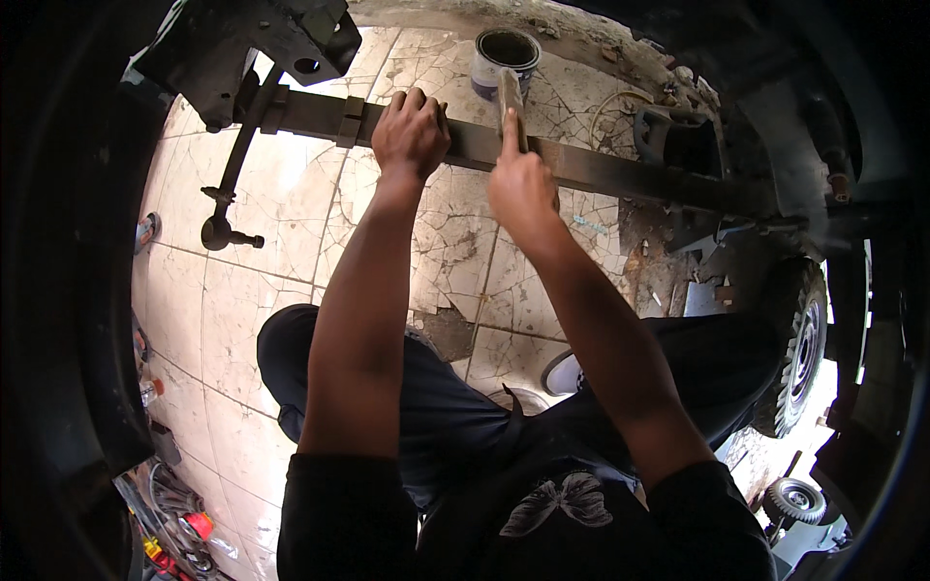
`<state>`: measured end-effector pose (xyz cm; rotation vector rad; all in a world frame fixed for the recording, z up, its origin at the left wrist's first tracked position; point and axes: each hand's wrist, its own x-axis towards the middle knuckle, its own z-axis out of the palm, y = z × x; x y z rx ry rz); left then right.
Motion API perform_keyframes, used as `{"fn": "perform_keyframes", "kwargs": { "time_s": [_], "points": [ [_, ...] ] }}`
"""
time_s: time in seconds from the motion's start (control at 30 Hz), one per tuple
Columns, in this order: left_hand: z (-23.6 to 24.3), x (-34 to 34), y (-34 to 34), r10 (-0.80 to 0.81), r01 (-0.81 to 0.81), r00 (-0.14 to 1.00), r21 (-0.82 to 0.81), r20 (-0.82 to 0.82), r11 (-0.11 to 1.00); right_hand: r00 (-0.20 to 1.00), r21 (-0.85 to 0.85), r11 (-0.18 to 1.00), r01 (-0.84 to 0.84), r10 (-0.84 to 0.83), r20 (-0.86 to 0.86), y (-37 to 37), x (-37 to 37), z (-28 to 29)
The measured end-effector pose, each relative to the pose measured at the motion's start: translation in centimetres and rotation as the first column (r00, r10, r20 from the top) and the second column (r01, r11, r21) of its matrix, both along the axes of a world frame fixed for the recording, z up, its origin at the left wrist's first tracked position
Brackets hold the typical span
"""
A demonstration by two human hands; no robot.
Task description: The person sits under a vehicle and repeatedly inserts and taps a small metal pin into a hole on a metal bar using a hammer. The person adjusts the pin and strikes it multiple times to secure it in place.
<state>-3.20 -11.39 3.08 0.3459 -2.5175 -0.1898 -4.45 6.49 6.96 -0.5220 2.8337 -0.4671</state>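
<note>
A long dark metal bar (630, 177) runs crosswise in front of me, with a clamp-like band (350, 122) around its left part. My left hand (412, 136) is closed over the bar just right of that band. My right hand (524, 194) grips a narrow, flat, greyish tool (511, 102), its index finger stretched along it. The tool points away from me across the bar; its exact kind I cannot make out. Just beyond its far end stands an open round can (487, 81), dark inside, on the floor.
At the left, a rod with a ball-shaped joint (217, 232) hangs from a dark metal bracket (252, 48). Cracked pale tiles (242, 300) cover the floor. A treaded wheel (802, 349) stands at the right. Tools and a red object (200, 526) lie at lower left.
</note>
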Motion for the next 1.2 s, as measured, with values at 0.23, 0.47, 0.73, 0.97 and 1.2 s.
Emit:
{"fn": "perform_keyframes", "kwargs": {
  "time_s": [0.23, 0.47, 0.73, 0.97, 1.2],
  "points": [
    [-0.3, 0.7, -0.1, 0.043, -0.043, 0.999, 0.014, 0.009, 0.999, 0.996, 0.169, 0.983, -0.072, 0.062, 0.067, 4.5, 9.1, 2.9],
    [0.4, -0.7, 0.5, 0.052, -0.051, 0.999, -0.022, 0.016, 0.998, 1.000, -0.013, 1.000, -0.011, 0.010, -0.024, 0.3, -0.7, 0.0],
    [-0.2, 0.0, 0.7, 0.092, -0.092, 0.995, -0.004, 0.028, 0.996, 0.995, 0.167, 0.984, -0.054, 0.039, 0.092, 5.2, 9.1, 3.1],
    [0.3, -0.5, 0.6, 0.078, -0.077, 0.996, -0.033, 0.037, 0.997, 0.993, 0.002, 0.994, -0.105, 0.105, -0.057, 1.6, -0.2, 0.3],
    [-0.4, 0.0, 0.7, 0.077, -0.076, 0.997, -0.040, 0.019, 0.996, 0.995, 0.160, 0.983, -0.089, 0.080, 0.063, 6.8, 8.5, 2.6]
  ]
}}
